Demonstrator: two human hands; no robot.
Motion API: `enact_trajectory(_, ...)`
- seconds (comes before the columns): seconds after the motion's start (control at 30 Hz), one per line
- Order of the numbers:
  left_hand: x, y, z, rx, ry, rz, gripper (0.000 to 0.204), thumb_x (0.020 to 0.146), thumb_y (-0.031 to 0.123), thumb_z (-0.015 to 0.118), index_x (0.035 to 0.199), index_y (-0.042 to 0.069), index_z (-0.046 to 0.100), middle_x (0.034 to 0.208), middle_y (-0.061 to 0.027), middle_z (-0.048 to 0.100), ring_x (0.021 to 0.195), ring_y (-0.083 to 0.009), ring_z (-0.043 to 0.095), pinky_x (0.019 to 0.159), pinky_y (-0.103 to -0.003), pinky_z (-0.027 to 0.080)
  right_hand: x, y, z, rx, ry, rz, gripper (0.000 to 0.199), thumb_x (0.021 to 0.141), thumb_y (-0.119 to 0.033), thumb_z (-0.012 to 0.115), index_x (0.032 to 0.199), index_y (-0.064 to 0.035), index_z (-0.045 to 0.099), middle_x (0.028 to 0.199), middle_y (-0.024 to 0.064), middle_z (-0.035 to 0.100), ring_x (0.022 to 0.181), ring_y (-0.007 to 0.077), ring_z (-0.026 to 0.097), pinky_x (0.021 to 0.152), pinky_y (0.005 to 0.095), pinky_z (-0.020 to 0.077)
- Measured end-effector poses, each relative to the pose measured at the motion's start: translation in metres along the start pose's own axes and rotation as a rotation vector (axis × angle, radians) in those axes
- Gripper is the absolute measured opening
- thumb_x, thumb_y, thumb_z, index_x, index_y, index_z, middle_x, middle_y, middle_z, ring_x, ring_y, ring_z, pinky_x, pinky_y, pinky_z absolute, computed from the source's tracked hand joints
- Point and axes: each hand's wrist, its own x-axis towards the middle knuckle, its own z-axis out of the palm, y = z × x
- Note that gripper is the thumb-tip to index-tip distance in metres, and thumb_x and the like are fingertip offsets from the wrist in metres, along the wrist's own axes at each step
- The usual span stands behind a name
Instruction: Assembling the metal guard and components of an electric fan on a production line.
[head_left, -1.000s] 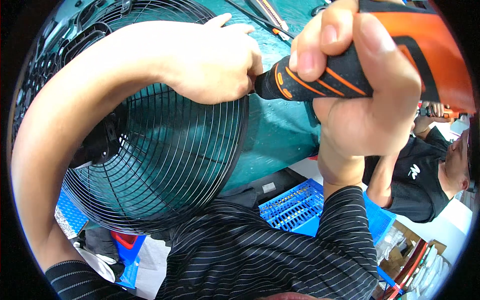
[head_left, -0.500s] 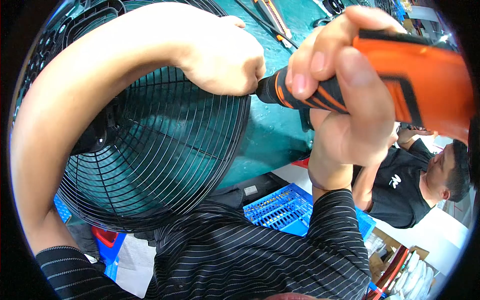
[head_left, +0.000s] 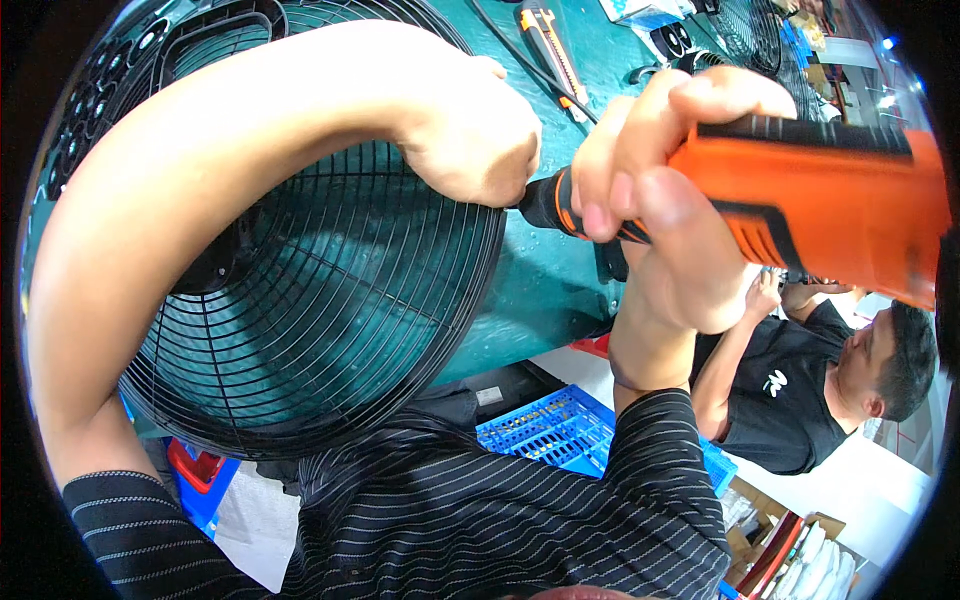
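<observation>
Bracing the fan guard at its rim while the orange driver bears in

The left hand (head_left: 470,135) is closed into a fist on the upper right rim of the black wire fan guard (head_left: 300,300), gripping where the tool meets the edge, apparently to keep the wires from shifting under pressure. The guard lies flat on the green workbench (head_left: 540,290), overhanging its near edge, which puts the rim within easy reach. The right hand (head_left: 670,210) is wrapped tight around the black-and-orange grip of the orange power screwdriver (head_left: 800,200), fingers curled over the top, holding it level with its nose against the fist; the tip itself is hidden. A utility knife (head_left: 548,45) lies farther back on the bench. Below sits a blue plastic crate (head_left: 545,430), and a person in a black shirt (head_left: 790,400) works off to the right.
</observation>
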Motion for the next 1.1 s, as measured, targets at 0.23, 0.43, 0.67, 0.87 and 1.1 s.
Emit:
enact_trajectory(0.23, 0.002, -0.002, 0.005, 0.002, 0.204, -0.012, 0.030, 0.089, 0.025, 0.050, 0.093, 0.009, 0.075, 0.097, -0.0150, 0.072, 0.096, -0.0330, 0.068, 0.091, -0.048, 0.047, 0.009, -0.011, 0.015, 0.281, -0.072, -0.019, 0.047, 0.084, -0.002, 0.060, 0.129, 0.0006, 0.047, 0.070, 0.0094, 0.051, 0.053, 0.0181, 0.052, 0.048, 0.0304, 0.0449)
enact_trajectory(0.43, 0.001, 0.000, 0.002, -0.141, -0.041, -0.181, 0.031, 0.084, 0.011, 0.057, 0.114, 0.005, 0.061, 0.113, -0.0159, 0.065, 0.111, -0.0350, 0.058, 0.101, -0.061, 0.035, 0.010, -0.011, 0.002, 0.275, -0.137, 0.053, 0.043, 0.085, -0.003, 0.063, 0.125, -0.0003, 0.047, 0.070, 0.0082, 0.051, 0.053, 0.0163, 0.051, 0.048, 0.0302, 0.0449)
enact_trajectory(0.67, 0.001, 0.007, -0.004, -0.097, -0.073, -0.186, 0.033, 0.083, 0.010, 0.054, 0.115, 0.005, 0.061, 0.114, -0.0175, 0.063, 0.111, -0.0358, 0.058, 0.103, -0.061, 0.035, 0.008, 0.012, -0.008, 0.310, -0.334, -0.063, 0.043, 0.083, 0.000, 0.065, 0.121, -0.0018, 0.047, 0.070, 0.0067, 0.050, 0.052, 0.0152, 0.050, 0.047, 0.0287, 0.0436)
enact_trajectory(0.87, 0.000, 0.007, 0.004, -0.124, 0.120, -0.094, 0.035, 0.082, 0.006, 0.055, 0.116, 0.000, 0.059, 0.113, -0.0243, 0.063, 0.112, -0.0370, 0.059, 0.094, -0.048, 0.047, -0.004, 0.005, 0.001, 0.087, -0.078, -0.028, 0.055, 0.081, -0.001, 0.067, 0.132, 0.0016, 0.046, 0.067, 0.0076, 0.051, 0.050, 0.0154, 0.051, 0.047, 0.0275, 0.0431)
enact_trajectory(1.1, -0.016, 0.005, -0.001, -0.084, 0.330, 0.063, 0.033, 0.085, 0.013, 0.060, 0.116, 0.007, 0.068, 0.109, -0.0199, 0.069, 0.102, -0.0357, 0.065, 0.091, -0.041, 0.052, 0.001, 0.009, -0.002, 0.266, -0.058, -0.050, 0.039, 0.078, -0.004, 0.073, 0.114, 0.0007, 0.059, 0.079, 0.0053, 0.062, 0.069, 0.0124, 0.060, 0.065, 0.0273, 0.0493)
